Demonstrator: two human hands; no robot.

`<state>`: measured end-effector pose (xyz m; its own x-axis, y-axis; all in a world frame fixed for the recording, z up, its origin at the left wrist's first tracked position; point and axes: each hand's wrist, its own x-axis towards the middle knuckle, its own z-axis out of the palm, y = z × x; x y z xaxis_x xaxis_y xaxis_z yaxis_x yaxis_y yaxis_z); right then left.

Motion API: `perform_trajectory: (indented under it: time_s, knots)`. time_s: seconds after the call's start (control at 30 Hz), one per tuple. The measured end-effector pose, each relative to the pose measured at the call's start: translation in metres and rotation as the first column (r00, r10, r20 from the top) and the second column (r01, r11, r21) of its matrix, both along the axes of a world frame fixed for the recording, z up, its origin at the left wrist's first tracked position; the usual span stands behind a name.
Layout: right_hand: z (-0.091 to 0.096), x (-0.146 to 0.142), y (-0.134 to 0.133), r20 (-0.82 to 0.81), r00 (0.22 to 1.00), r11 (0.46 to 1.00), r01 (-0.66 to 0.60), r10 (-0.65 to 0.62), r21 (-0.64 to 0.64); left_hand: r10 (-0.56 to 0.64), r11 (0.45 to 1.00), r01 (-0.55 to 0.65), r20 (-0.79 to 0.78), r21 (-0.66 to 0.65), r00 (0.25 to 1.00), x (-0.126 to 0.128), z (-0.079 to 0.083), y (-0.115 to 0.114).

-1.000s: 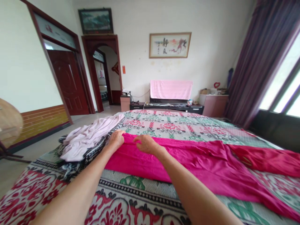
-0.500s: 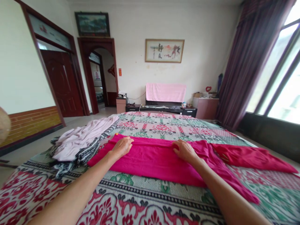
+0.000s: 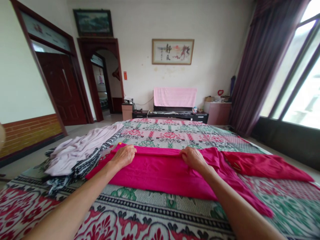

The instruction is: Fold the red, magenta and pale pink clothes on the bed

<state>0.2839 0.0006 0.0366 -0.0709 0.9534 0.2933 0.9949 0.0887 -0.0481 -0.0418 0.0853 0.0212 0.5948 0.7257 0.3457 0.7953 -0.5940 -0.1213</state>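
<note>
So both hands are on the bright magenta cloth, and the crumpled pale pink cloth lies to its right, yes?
Not quite: the head view shows the crumpled pale pink cloth to the left of the bright magenta cloth, which the left hand and right hand do touch.

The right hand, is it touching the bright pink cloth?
Touching: the head view shows the right hand pinching the bright pink cloth near its far edge.

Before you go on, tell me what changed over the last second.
The right hand moved rightward, away from the left hand, along the magenta cloth; loosely open before, it now seems to pinch the far edge. The crumpled pale cloth and red cloth stayed put.
</note>
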Motion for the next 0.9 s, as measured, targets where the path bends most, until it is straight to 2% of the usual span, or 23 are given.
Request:
perform_trajectory:
  time_s: [0.2, 0.37, 0.5, 0.57, 0.63, 0.73, 0.83, 0.9]
  knots:
    - [0.01, -0.006, -0.004, 0.029, 1.0, 0.998, 0.003, -0.002, -0.06, 0.032, 0.999, -0.029, -0.114, 0.028, 0.993, 0.005, 0.004, -0.011]
    - [0.009, -0.006, -0.004, -0.019, 1.0, 0.996, 0.008, -0.009, -0.086, 0.032, 0.999, -0.029, -0.088, 0.03, 0.996, 0.005, 0.001, -0.01]
    - [0.01, 0.0, -0.003, -0.06, 0.995, 0.983, -0.088, 0.079, -0.162, 0.002, 1.0, -0.002, -0.059, 0.002, 0.998, 0.002, -0.001, -0.008]
    - [0.016, 0.009, -0.003, -0.123, 0.987, 0.984, -0.117, 0.1, -0.133, -0.015, 1.0, 0.015, -0.042, -0.02, 0.999, 0.0, 0.0, -0.005]
    - [0.027, 0.023, -0.004, -0.198, 0.98, 0.998, -0.045, 0.037, -0.038, -0.022, 0.999, 0.022, -0.013, -0.036, 1.0, -0.001, 0.002, -0.003]
    - [0.044, 0.052, -0.013, -0.263, 0.955, 0.987, 0.154, -0.139, 0.04, -0.02, 0.999, 0.022, 0.052, -0.035, 0.998, 0.003, 0.006, -0.003]
    - [0.056, 0.077, -0.028, -0.255, 0.931, 0.965, 0.262, -0.26, -0.028, -0.034, 0.999, 0.037, 0.078, -0.029, 0.996, 0.022, 0.012, -0.01]
    - [0.06, 0.086, -0.037, -0.244, 0.914, 0.946, 0.308, -0.324, -0.101, -0.083, 0.995, 0.086, 0.077, -0.044, 0.994, 0.045, 0.014, -0.019]
